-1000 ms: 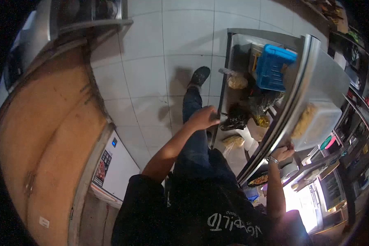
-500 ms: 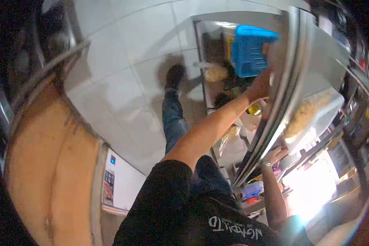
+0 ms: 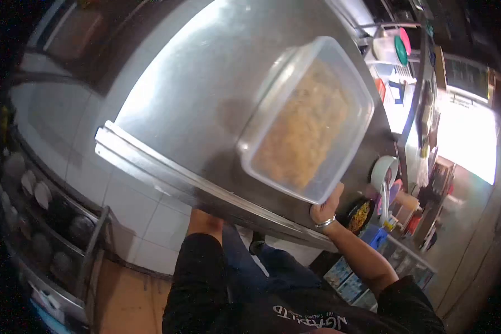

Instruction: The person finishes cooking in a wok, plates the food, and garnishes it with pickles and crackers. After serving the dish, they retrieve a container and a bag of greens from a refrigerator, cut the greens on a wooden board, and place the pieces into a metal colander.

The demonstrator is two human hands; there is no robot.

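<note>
A clear plastic container [image 3: 348, 131] with crumbly yellowish-brown food inside is over the steel counter top [image 3: 206, 83]. My right hand [image 3: 325, 210], with a silver bracelet at the wrist, grips its near corner; some of its fingers are hidden. My left forearm [image 3: 205, 221] reaches under the counter's front edge [image 3: 206, 192], and that edge hides my left hand.
To the right stand a white pot [image 3: 383, 173] and a dark pan [image 3: 359, 216] of yellow food. A metal rack [image 3: 94, 245] is at lower left, beside a brown panel [image 3: 131, 289]. White tiles [image 3: 156, 220] cover the floor.
My view has swung up from the open compartment below to the counter top. My left hand, which was reaching inside by a blue basket, is now out of sight. My right hand stays by the container.
</note>
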